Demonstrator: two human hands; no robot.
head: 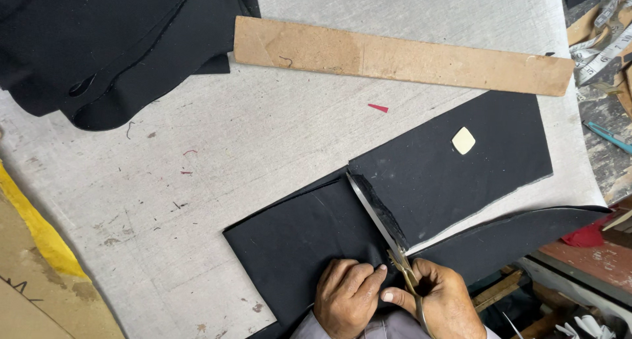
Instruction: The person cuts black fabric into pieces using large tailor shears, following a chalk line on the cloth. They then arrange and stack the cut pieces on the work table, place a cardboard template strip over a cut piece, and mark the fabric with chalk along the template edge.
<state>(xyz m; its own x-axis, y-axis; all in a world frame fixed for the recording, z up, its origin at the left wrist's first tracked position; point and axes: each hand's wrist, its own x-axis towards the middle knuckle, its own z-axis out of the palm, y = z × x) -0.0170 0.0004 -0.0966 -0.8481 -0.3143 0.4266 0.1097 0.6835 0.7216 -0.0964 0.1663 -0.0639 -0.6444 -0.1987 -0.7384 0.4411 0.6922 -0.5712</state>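
Observation:
My right hand (442,301) grips a pair of long metal scissors (380,222), whose blades run up and to the left across a piece of black fabric (303,240) lying on the table. My left hand (347,294) presses flat on the black fabric just left of the scissors' pivot. A second black fabric panel (461,174) lies to the right of the blades, with a small pale yellow piece of chalk (463,140) resting on it. The blade tips reach the edge where the two panels meet.
A long brown cardboard strip (401,56) lies across the grey cloth-covered table (217,155) at the back. A black garment (112,43) is heaped at the top left. A measuring tape (602,49) and a teal pen (609,136) sit at the right edge. Brown paper with yellow fabric (39,234) lies at the left.

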